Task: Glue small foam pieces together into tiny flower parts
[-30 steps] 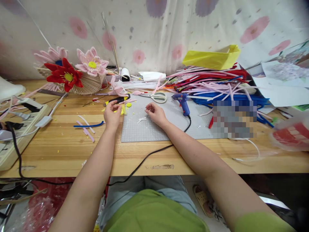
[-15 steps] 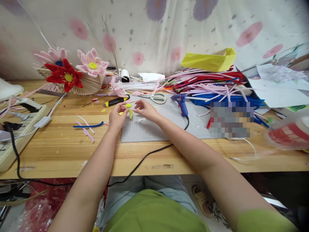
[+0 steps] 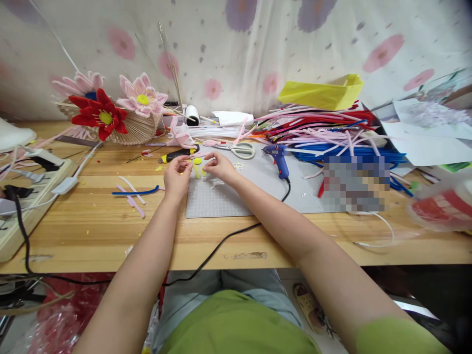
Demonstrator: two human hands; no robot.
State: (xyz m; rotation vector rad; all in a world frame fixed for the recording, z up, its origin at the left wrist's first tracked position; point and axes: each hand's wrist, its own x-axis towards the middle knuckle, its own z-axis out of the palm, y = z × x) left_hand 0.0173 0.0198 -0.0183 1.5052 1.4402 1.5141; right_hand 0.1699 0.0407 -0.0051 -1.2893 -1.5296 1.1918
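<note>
Above the grey cutting mat (image 3: 224,201), my left hand (image 3: 177,178) pinches a thin yellow strip (image 3: 197,172) between thumb and fingertips. My right hand (image 3: 222,168) faces it a short way off, its curled fingertips at the strip's other side. The strip is blurred, and the exact grip on it is partly hidden. Just behind the fingertips shows a small round yellow disc (image 3: 197,161), like the centres of the finished flowers. Beyond my left hand lies a black and yellow utility knife (image 3: 180,154). Scissors (image 3: 243,150) with pale handles rest past my right hand.
A blue glue gun (image 3: 278,160) sits on the mat, its black cord (image 3: 217,246) running over the table edge. Pipe cleaners (image 3: 313,128) are heaped at the back right. Fuzzy flowers (image 3: 99,115) stand at the back left, near a power strip (image 3: 44,194). A blue stem (image 3: 134,190) lies left.
Both hands stay close together, with small shifts of the fingers. The yellow strip between them has moved and now looks blurred. The camera view has shifted slightly.
</note>
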